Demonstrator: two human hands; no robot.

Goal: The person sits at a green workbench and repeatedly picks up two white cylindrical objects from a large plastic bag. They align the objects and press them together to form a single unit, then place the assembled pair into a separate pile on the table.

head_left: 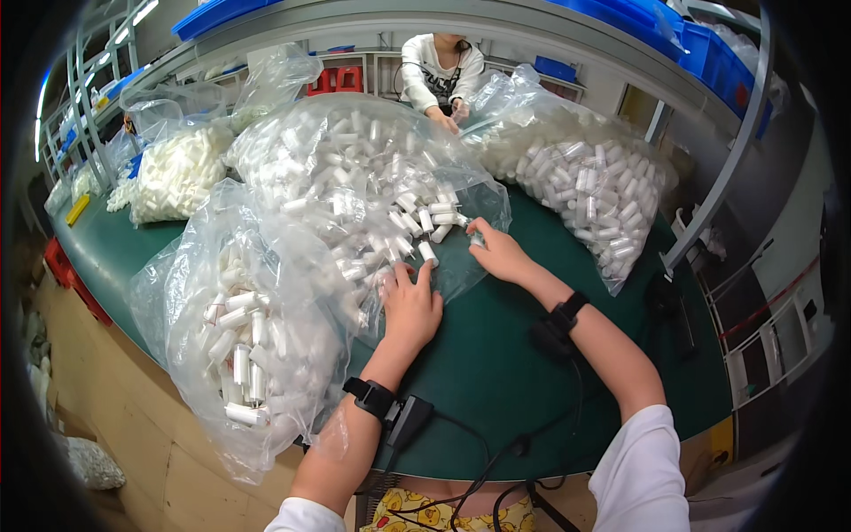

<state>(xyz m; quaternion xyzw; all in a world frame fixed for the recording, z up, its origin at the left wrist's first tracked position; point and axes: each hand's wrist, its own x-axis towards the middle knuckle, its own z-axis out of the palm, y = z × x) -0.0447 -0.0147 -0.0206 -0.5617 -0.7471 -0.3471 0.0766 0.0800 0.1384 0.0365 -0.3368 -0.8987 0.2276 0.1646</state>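
A big clear plastic bag (pixel 292 133) lies open towards me, full of white cylindrical pieces with thin pins at their ends. Several loose pieces spill from its mouth. My left hand (pixel 412 306) rests at that mouth, fingers stretched and apart, the fingertips by one white cylinder (pixel 427 254). To its right, my right hand (pixel 501 254) has its thumb and fingers closed on a small white cylinder (pixel 477 239), mostly hidden by the fingers. Both wrists wear black straps with cables.
Another clear bag of white cylinders (pixel 235 355) slumps at the front left of the green table (pixel 443 399). A full bag (pixel 585 186) stands at right, a smaller one (pixel 177 173) at far left. A person (pixel 439 75) works across the table. A metal post (pixel 722 168) rises at right.
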